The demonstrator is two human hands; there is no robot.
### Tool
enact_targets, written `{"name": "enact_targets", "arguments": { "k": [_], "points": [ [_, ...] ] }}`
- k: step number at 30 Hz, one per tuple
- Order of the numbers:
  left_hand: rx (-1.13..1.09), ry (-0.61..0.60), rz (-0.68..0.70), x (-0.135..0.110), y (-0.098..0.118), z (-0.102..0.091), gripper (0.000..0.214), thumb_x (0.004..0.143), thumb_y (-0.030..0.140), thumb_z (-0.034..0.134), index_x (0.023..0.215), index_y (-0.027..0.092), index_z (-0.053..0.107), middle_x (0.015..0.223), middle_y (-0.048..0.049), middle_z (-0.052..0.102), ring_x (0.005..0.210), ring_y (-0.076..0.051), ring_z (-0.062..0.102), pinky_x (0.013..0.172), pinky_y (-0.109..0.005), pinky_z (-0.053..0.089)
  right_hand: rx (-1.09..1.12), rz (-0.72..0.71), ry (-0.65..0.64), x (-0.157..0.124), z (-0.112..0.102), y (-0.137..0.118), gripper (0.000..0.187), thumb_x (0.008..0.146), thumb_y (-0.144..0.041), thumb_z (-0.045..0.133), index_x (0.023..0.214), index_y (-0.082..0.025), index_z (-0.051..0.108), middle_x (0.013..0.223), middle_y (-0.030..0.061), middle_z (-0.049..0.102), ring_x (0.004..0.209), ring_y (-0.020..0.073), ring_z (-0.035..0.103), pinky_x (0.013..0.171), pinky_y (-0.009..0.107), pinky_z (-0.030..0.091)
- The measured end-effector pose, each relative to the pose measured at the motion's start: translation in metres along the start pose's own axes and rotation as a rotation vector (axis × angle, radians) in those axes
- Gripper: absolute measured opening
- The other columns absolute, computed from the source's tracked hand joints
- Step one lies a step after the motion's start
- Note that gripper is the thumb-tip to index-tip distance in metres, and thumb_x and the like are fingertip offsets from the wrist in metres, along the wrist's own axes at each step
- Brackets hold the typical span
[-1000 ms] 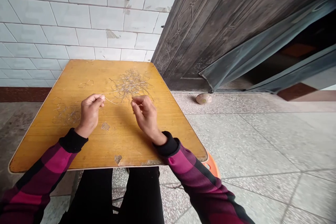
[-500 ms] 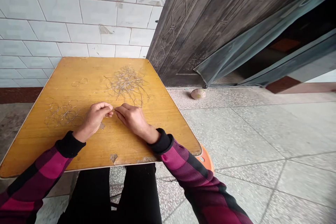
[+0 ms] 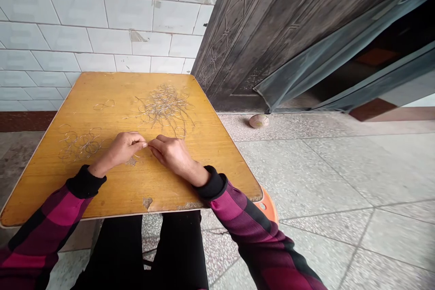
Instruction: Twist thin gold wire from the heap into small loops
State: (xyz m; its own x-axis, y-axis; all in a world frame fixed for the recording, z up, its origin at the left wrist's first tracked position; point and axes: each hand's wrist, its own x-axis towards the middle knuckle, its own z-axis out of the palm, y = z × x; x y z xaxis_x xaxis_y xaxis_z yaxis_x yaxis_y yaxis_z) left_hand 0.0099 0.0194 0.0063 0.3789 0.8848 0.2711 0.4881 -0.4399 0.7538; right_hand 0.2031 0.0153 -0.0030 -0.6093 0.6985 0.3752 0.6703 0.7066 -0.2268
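My left hand and my right hand meet fingertip to fingertip above the near half of the wooden table. Both are closed in a pinch on a thin wire, most of it hidden by the fingers; a short curved bit shows just under the left fingertips. Beyond my right hand lies a tangled heap of thin wire pieces. A looser group of wire loops lies to the left, beside my left wrist. Farther back, one wire bent like a figure eight rests by itself.
A white tiled wall stands behind the table. To the right are a dark carved door and a hanging grey-green curtain. A roundish object sits on the floor by the door. An orange stool shows under the table's right corner.
My left hand has turned slightly, its thumb now stretched toward the right fingertips, and the two hands' tips are closer. The view has shifted a little. The wire heaps look the same.
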Motion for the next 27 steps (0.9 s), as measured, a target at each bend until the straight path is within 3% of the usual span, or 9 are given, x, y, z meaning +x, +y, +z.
{"name": "enact_targets", "arguments": {
  "k": [5,9,18,27],
  "points": [
    [-0.065,0.235,-0.022,-0.003,0.001,0.015,0.021,0.08,0.027,0.058,0.061,0.017,0.059,0.058,0.0021,0.055,0.057,-0.011,0.048,0.057,-0.024,0.036,0.203,0.012,0.091,0.002,0.006,0.001,0.021,0.093,-0.021,0.043,0.085,-0.014,0.061,0.077,0.0048,0.06,0.065,0.0117,0.051,0.062,0.024,0.036],
    [-0.129,0.356,-0.065,-0.005,-0.003,0.023,0.022,0.081,0.028,0.059,0.062,0.017,0.058,0.057,0.0024,0.051,0.055,-0.011,0.045,0.055,-0.025,0.036,0.356,0.056,0.165,0.004,0.009,-0.003,0.018,0.089,-0.018,0.045,0.073,-0.017,0.054,0.066,0.0005,0.055,0.059,0.0104,0.048,0.06,0.022,0.037],
    [-0.239,0.502,-0.075,-0.005,-0.004,0.02,0.021,0.081,0.028,0.062,0.064,0.017,0.059,0.056,0.0031,0.05,0.051,-0.009,0.041,0.05,-0.024,0.033,0.721,0.235,0.097,0.004,0.01,-0.014,0.014,0.088,-0.02,0.049,0.075,-0.018,0.053,0.057,-0.0024,0.06,0.052,0.0092,0.055,0.059,0.021,0.042],
    [-0.413,0.629,-0.118,0.0,-0.001,0.009,0.022,0.076,0.028,0.065,0.059,0.017,0.057,0.052,0.0039,0.047,0.049,-0.008,0.039,0.048,-0.022,0.031,0.9,0.379,0.058,0.006,0.017,-0.016,0.01,0.084,-0.023,0.051,0.075,-0.018,0.051,0.057,-0.0021,0.063,0.049,0.0108,0.063,0.052,0.02,0.046]
  ]
}}
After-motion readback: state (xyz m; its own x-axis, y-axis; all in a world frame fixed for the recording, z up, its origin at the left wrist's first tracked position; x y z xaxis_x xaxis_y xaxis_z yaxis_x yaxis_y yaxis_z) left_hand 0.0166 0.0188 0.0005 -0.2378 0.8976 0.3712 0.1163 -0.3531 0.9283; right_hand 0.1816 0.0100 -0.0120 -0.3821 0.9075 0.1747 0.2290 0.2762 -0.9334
